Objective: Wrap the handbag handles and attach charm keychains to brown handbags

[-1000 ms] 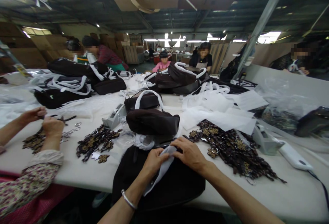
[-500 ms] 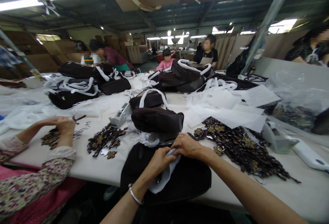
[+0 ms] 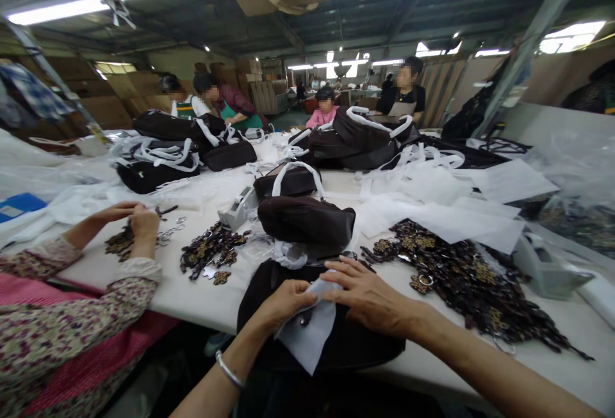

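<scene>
White tissue (image 3: pixel 307 335) lies draped over the black bag (image 3: pixel 346 341) at the near edge of the bench (image 3: pixel 192 296), and both hands work on it. The left hand (image 3: pixel 283 303) pinches a fold of the tissue near its top, fingers curled around something small and dark that I cannot make out. The right hand (image 3: pixel 369 296) has changed most: half a second ago it was bunched tight against the left over the tissue, and now its fingers are spread and laid flat on the bag's upper edge, pressing the sheet down. More of the tissue shows than before — it hangs lower down the bag's front. That reads, as a judgement, like wrapping a fitting on the bag, with the fold now being smoothed rather than gathered.

Just behind the hands sits a brown bag (image 3: pixel 307 223), with a white-handled one (image 3: pixel 288 181) behind it. A heap of dark keyrings (image 3: pixel 471 290) spreads toward the right edge, under loose white sheets (image 3: pixel 451 213). A smaller pile (image 3: pixel 211 251) lies to the left, near a tape dispenser (image 3: pixel 237 210).

At the left edge a co-worker in a floral sleeve (image 3: pixel 96 303) has both hands (image 3: pixel 139 223) on another cluster of keyrings — much as a second ago.
</scene>
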`<action>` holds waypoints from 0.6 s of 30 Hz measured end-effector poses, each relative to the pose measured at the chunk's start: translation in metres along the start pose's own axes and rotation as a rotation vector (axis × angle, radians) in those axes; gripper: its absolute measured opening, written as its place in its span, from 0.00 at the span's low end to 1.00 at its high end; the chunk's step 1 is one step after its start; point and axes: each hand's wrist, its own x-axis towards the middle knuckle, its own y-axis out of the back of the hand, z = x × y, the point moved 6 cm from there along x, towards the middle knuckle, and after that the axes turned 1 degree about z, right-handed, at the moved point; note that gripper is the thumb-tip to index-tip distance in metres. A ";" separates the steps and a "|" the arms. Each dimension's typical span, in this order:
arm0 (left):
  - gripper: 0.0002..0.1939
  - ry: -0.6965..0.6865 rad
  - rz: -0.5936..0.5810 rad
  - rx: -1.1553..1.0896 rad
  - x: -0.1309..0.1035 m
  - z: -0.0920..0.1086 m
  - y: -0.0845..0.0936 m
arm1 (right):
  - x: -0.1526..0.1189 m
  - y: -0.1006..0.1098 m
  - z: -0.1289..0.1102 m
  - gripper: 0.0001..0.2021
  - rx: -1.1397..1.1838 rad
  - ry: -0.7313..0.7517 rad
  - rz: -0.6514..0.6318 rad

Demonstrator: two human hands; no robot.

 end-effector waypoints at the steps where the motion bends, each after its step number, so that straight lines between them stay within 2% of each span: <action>1: 0.23 0.001 -0.006 -0.011 -0.001 0.002 -0.002 | 0.001 -0.004 -0.004 0.17 -0.002 0.032 0.016; 3: 0.22 0.008 -0.006 -0.006 -0.003 0.005 -0.004 | 0.005 -0.011 -0.004 0.08 0.027 0.066 0.073; 6: 0.19 0.012 0.021 0.080 -0.006 0.007 -0.004 | 0.018 -0.016 0.008 0.04 0.145 0.027 0.158; 9: 0.18 -0.082 0.065 0.270 -0.008 0.016 -0.005 | 0.031 -0.017 0.019 0.05 0.289 -0.055 0.165; 12: 0.17 -0.194 0.108 0.454 -0.013 0.029 -0.008 | 0.039 -0.022 0.026 0.07 0.381 -0.156 0.099; 15: 0.15 -0.243 0.117 0.572 -0.024 0.039 -0.010 | 0.039 -0.029 0.034 0.14 0.398 -0.296 0.042; 18: 0.15 -0.289 0.165 0.634 -0.038 0.045 -0.005 | 0.038 -0.031 0.037 0.18 0.434 -0.293 0.044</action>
